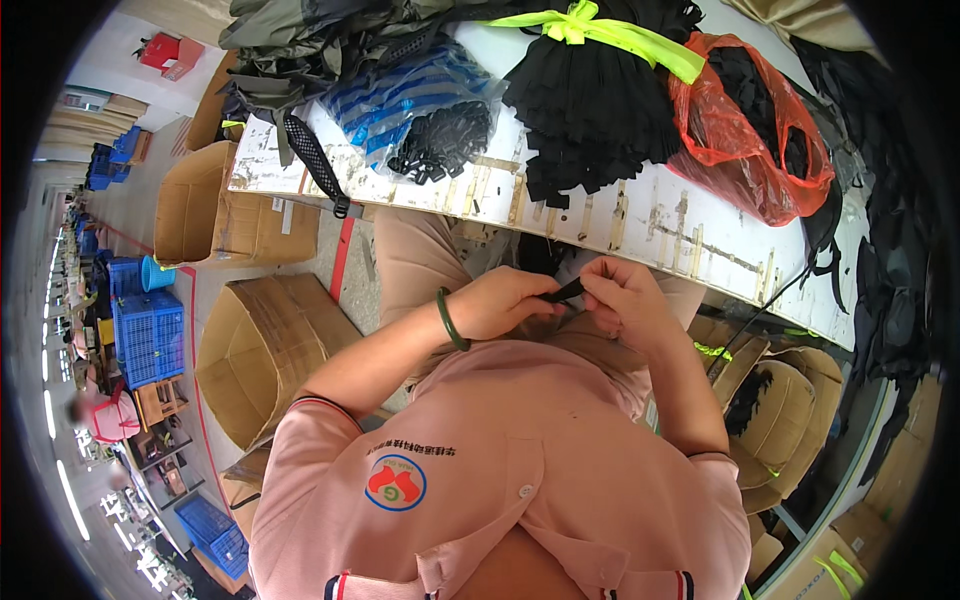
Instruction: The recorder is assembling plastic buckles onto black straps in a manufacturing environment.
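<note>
In my lap, just below the table's near edge, a short black strap [568, 291] stretches between my hands. My left hand [505, 302], with a green bangle on its wrist, is closed around one end. The other end is pinched by the fingertips of my right hand [622, 300]. On the white table [640, 212] lies a thick bundle of black straps [590, 115], tied with a yellow-green band [600, 30]. To its left, a clear and blue-striped plastic bag [385, 95] lies with small black plastic pieces [440, 140], perhaps buckles.
A red plastic bag [745, 150] with black material stands right of the bundle. Dark fabric with a mesh strap [312, 165] hangs over the table's left edge. Cardboard boxes [265, 350] stand at left, another box [790, 420] at right. Blue crates [150, 335] are farther left.
</note>
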`<state>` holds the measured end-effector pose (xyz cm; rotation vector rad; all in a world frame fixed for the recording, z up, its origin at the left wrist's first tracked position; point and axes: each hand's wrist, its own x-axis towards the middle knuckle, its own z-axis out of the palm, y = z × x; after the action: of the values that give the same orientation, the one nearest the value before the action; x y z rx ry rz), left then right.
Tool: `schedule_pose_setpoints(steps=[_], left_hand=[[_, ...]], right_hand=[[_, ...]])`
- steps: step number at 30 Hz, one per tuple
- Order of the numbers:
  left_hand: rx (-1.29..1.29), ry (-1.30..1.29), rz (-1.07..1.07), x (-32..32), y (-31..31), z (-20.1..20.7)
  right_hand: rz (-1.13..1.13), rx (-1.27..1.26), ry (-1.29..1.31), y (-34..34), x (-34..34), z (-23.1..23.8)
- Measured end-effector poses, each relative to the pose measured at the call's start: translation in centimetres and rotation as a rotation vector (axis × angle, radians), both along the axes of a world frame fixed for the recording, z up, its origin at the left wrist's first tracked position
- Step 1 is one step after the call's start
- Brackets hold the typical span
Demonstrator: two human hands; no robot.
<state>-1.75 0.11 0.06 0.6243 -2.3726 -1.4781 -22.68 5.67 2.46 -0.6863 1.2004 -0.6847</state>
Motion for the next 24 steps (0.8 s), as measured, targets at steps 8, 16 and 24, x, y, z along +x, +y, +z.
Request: schedule_pose_setpoints(steps=[8, 16, 24], left_hand=[[0.432, -0.232, 0.235, -1.2, -0.3, 1.5], [0.076, 0.083, 0.242, -2.6, 0.0, 0.5], [0.332, -0.109, 0.194, 0.2, 1.1, -6.3]], right_hand=[[-0.258, 0.017, -0.430, 0.0, 0.4, -1.3], [-0.334, -0.003, -0.438, -0.5, 0.1, -0.3], [-0.513, -0.458, -0.396, -0.3, -5.6, 5.6]])
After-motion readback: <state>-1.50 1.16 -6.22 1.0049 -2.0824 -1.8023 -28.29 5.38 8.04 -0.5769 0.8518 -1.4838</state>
